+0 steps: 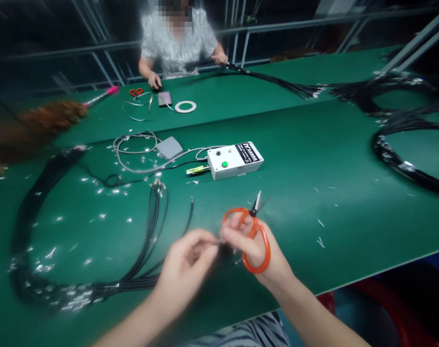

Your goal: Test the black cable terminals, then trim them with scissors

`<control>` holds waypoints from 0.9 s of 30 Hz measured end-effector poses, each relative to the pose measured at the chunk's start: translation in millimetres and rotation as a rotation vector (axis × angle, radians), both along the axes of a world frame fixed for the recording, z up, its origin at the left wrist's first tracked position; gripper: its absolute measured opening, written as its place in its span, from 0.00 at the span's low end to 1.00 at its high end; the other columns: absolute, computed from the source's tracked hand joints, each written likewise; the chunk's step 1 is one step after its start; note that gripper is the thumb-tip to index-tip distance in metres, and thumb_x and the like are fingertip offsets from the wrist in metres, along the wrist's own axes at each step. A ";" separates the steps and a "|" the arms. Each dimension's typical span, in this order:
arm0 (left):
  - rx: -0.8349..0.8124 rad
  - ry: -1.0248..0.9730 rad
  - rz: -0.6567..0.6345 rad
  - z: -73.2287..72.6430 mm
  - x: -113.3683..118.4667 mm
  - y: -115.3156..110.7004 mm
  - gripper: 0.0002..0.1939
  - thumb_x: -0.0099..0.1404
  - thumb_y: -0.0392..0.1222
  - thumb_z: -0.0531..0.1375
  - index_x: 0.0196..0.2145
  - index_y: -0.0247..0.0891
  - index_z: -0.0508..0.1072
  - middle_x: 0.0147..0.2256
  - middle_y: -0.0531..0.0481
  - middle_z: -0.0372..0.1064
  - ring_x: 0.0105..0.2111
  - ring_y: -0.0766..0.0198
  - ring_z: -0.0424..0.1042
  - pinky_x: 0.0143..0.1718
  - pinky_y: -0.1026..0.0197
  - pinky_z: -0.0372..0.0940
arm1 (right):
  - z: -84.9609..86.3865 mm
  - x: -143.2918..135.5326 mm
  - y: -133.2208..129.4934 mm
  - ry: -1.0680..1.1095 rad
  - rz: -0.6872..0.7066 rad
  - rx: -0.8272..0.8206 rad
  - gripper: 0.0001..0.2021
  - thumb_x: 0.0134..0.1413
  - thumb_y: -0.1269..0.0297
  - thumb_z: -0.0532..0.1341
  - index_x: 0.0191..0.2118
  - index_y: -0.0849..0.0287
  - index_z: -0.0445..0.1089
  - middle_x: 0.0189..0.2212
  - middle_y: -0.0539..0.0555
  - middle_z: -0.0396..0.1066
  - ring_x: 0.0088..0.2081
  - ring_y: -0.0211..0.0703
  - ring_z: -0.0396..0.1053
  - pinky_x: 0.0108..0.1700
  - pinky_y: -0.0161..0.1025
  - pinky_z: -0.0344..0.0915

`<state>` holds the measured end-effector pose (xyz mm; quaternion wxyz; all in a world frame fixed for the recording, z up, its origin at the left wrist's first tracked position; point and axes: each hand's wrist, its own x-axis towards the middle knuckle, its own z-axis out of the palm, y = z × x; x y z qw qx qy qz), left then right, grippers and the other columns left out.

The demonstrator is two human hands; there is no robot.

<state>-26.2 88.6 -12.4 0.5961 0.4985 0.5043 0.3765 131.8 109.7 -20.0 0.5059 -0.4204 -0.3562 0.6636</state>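
Observation:
Orange-handled scissors [266,248] hang in my right hand [266,255], blades parted and pointing up and away. That hand's fingertips pinch together close to my left hand [186,260]. My left thumb and fingers close on the end of a thin black cable, which is blurred between the two hands. A bundle of black cables [129,285] runs out to the left from under my left hand. Several loose cable ends [156,193] fan upward from it. Beyond my hands lies a white box [221,171] with a green button and a small yellow-green clip at its side.
Across the green table [295,159] a person [179,43] holds another black cable bundle [270,79]. Coiled cables [404,168] lie at right. A grey pedal-like block [170,148], a white ring of tape [185,107], a brown duster [49,120] and scattered clippings surround the box.

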 end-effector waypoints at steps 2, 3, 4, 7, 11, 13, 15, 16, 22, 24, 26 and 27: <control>-0.037 -0.033 -0.007 3.0 0.8 0.8 0.07 0.64 0.41 0.59 0.33 0.34 0.72 0.22 0.55 0.63 0.22 0.71 0.62 0.22 0.69 0.57 | -0.8 -3.1 -0.3 0.033 0.011 -0.012 0.12 0.46 0.64 0.70 0.29 0.56 0.65 0.26 0.45 0.66 0.27 0.34 0.65 0.33 0.34 0.62; -0.049 -0.045 0.007 3.9 1.3 0.8 0.07 0.64 0.41 0.60 0.32 0.34 0.72 0.21 0.56 0.62 0.20 0.72 0.61 0.21 0.69 0.57 | -0.9 -4.7 -1.1 0.050 0.018 -0.018 0.12 0.46 0.64 0.70 0.29 0.56 0.65 0.26 0.45 0.66 0.27 0.34 0.64 0.33 0.34 0.61; -0.056 -0.057 0.029 4.1 1.8 0.5 0.08 0.63 0.41 0.60 0.30 0.34 0.71 0.20 0.56 0.62 0.19 0.72 0.61 0.21 0.69 0.57 | -1.6 -6.4 -2.7 0.071 0.020 -0.024 0.12 0.47 0.63 0.70 0.29 0.56 0.65 0.26 0.45 0.66 0.27 0.34 0.64 0.32 0.34 0.60; -0.057 -0.076 0.099 1.7 2.8 -1.1 0.08 0.61 0.41 0.62 0.28 0.34 0.69 0.19 0.56 0.64 0.18 0.72 0.63 0.20 0.69 0.58 | -9.9 -10.2 -11.1 0.106 0.007 -0.028 0.11 0.49 0.62 0.68 0.29 0.56 0.64 0.26 0.46 0.65 0.28 0.35 0.63 0.32 0.34 0.59; -0.018 -0.081 0.149 -2.5 3.0 -1.8 0.08 0.62 0.41 0.62 0.29 0.35 0.68 0.20 0.56 0.65 0.17 0.71 0.65 0.19 0.69 0.58 | -27.7 -7.9 -22.2 0.048 -0.009 -0.091 0.13 0.45 0.63 0.71 0.29 0.56 0.65 0.27 0.46 0.67 0.29 0.36 0.64 0.34 0.35 0.60; -0.008 -0.078 0.141 -2.6 3.6 -1.3 0.08 0.61 0.41 0.62 0.29 0.35 0.68 0.19 0.56 0.64 0.17 0.71 0.65 0.19 0.68 0.58 | -30.2 -5.3 -23.5 0.052 -0.025 -0.099 0.13 0.46 0.63 0.71 0.29 0.56 0.65 0.28 0.47 0.68 0.29 0.36 0.64 0.35 0.35 0.61; -0.006 -0.065 0.130 -1.7 4.5 -0.8 0.08 0.61 0.40 0.62 0.28 0.35 0.68 0.20 0.56 0.64 0.17 0.71 0.65 0.19 0.69 0.59 | -27.0 -4.1 -21.8 0.087 -0.032 -0.073 0.12 0.48 0.63 0.70 0.30 0.56 0.65 0.28 0.47 0.69 0.29 0.36 0.64 0.34 0.35 0.60; -0.003 -0.053 0.126 -1.2 4.8 -0.8 0.08 0.61 0.40 0.62 0.28 0.35 0.68 0.20 0.56 0.64 0.18 0.71 0.65 0.19 0.69 0.59 | -24.3 -4.2 -20.4 0.111 -0.032 -0.064 0.11 0.49 0.63 0.69 0.30 0.56 0.65 0.28 0.47 0.69 0.29 0.36 0.64 0.33 0.35 0.60; 0.407 0.296 0.103 -4.0 1.2 -5.2 0.05 0.65 0.34 0.58 0.30 0.37 0.70 0.27 0.52 0.65 0.25 0.66 0.68 0.27 0.64 0.64 | -12.7 -8.8 -14.7 0.252 0.000 -0.134 0.11 0.48 0.67 0.69 0.30 0.56 0.65 0.28 0.47 0.68 0.30 0.35 0.63 0.32 0.33 0.58; 0.606 0.483 0.076 -6.8 0.1 -7.1 0.07 0.66 0.31 0.56 0.31 0.38 0.71 0.28 0.50 0.67 0.28 0.64 0.69 0.31 0.63 0.64 | -10.1 -10.1 -14.5 0.256 -0.012 -0.134 0.11 0.47 0.67 0.70 0.30 0.56 0.65 0.28 0.46 0.68 0.30 0.35 0.63 0.33 0.33 0.59; 0.695 0.588 0.056 -9.3 0.4 -7.7 0.09 0.66 0.30 0.55 0.32 0.38 0.72 0.28 0.49 0.68 0.28 0.64 0.68 0.32 0.62 0.64 | -8.3 -11.3 -14.9 0.246 -0.033 -0.120 0.12 0.46 0.67 0.70 0.29 0.56 0.65 0.28 0.47 0.68 0.30 0.36 0.64 0.34 0.34 0.61; 0.695 0.595 0.051 -10.1 0.9 -7.4 0.09 0.66 0.30 0.55 0.32 0.38 0.72 0.28 0.49 0.67 0.27 0.64 0.68 0.31 0.63 0.64 | -8.4 -11.9 -15.5 0.241 -0.041 -0.114 0.12 0.45 0.67 0.70 0.29 0.55 0.65 0.28 0.47 0.68 0.30 0.37 0.65 0.35 0.35 0.62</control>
